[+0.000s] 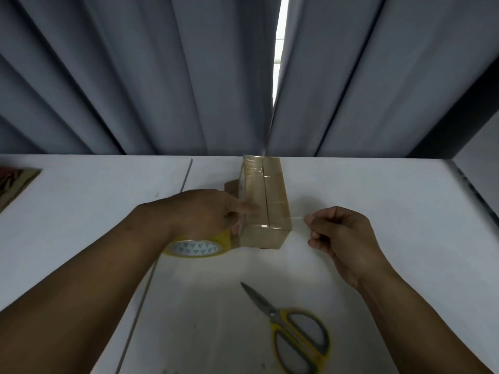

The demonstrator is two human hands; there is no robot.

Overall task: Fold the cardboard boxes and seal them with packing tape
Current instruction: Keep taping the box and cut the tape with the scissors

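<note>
The left hand (pixel 208 211) reaches in from the near left, palm down, fingers pressed flat against the left side of a small cardboard box (pixel 266 203); it grips nothing that can be seen. Under its wrist lies a yellow roll of packing tape (pixel 198 248), flat on the worktop (pixel 378 190), touching the box's near-left corner. The right hand (pixel 340 233) comes from the near right, fingers curled, pinching the end of a clear tape strip (pixel 297 217) stretched from the box's near-right edge. The box sits mid-worktop toward the far edge, long axis running near to far, flap seam on top. Yellow-handled scissors (pixel 291 327) lie near the front edge, blades pointing far-left.
</note>
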